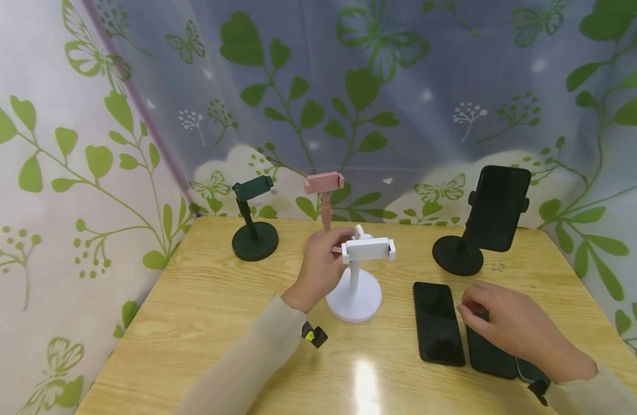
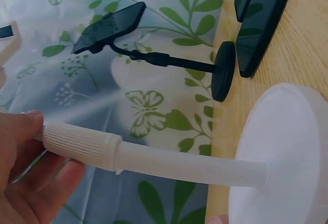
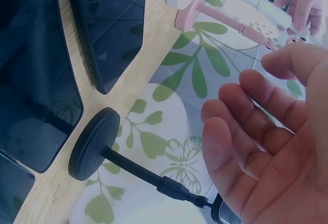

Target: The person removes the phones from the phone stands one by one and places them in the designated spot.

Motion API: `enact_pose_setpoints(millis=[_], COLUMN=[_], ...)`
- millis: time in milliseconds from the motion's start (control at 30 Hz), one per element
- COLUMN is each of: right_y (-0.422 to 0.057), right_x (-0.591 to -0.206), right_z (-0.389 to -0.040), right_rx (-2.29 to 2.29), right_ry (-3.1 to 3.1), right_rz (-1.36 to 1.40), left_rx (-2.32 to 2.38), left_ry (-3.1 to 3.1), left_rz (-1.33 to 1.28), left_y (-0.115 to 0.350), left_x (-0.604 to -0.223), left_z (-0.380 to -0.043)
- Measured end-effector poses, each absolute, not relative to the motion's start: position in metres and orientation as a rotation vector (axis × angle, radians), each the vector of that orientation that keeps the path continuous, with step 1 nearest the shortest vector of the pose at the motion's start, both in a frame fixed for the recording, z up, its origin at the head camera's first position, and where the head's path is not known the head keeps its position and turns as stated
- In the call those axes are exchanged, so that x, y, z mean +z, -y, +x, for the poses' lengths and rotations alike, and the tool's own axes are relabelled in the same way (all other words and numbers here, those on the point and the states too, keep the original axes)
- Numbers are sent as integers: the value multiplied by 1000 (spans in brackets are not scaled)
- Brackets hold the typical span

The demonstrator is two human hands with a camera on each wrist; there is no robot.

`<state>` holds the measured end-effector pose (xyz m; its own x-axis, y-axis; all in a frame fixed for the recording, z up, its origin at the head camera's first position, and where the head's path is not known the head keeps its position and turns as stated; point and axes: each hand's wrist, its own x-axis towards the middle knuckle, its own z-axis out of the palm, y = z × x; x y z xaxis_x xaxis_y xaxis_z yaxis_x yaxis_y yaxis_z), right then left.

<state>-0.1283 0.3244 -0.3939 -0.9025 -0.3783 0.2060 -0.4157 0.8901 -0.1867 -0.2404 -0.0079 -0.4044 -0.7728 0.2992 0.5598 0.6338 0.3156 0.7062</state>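
In the head view my left hand [image 1: 318, 268] holds a white phone stand [image 1: 353, 300] near its top, behind the clamp. The left wrist view shows thumb and fingertips at the upper end of the stand's ribbed collar [image 2: 82, 144]; its round base stands on the table. My right hand [image 1: 515, 317] hovers over the phones at the right, fingers loosely curled with nothing in them. Under it lies a dark phone [image 1: 492, 351], partly covered. Left of that is a black phone [image 1: 438, 323], and a third phone [image 1: 530, 370] is mostly hidden by the wrist.
Along the back of the wooden table [image 1: 193, 311] stand a dark green phone stand [image 1: 255, 241] and a pink one [image 1: 324, 183], the latter partly behind my left hand. At back right a black stand [image 1: 457, 255] carries an upright phone [image 1: 497, 207]. A patterned curtain [image 1: 308, 69] hangs behind.
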Motion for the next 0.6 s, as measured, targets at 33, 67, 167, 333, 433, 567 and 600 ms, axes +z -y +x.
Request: enact_pose_setpoints(millis=[33,67,167,333,433,567,600], right_y=[-325,-326,-330,-332,-334,-335,-336], right_x=[-394,-393,-393,-395,-397,-399,-400], right_z=[-128,-127,-126,-125,-125,-126,-126], right_rx=[344,347,350,351,360,369,368], right_ry=[2897,2903,2915,2939,2956,2966,2964], right_rz=[607,599,577,551,541,538,538], left_rx=[-1439,-1448,-1483,-1501,-1490,-1443,-1436], left_ry=[2257,2253,2249,2246,2259,2284,2288], left_rz=[-839,-840,-830,-804,-806,-813,-811], left_y=[4,0,-12,-32,-43,-53,-56], left_x=[-405,-406,-408,-408,-407,-406,-406], left_z=[-243,-247,-256,-274,-283,-294,-296])
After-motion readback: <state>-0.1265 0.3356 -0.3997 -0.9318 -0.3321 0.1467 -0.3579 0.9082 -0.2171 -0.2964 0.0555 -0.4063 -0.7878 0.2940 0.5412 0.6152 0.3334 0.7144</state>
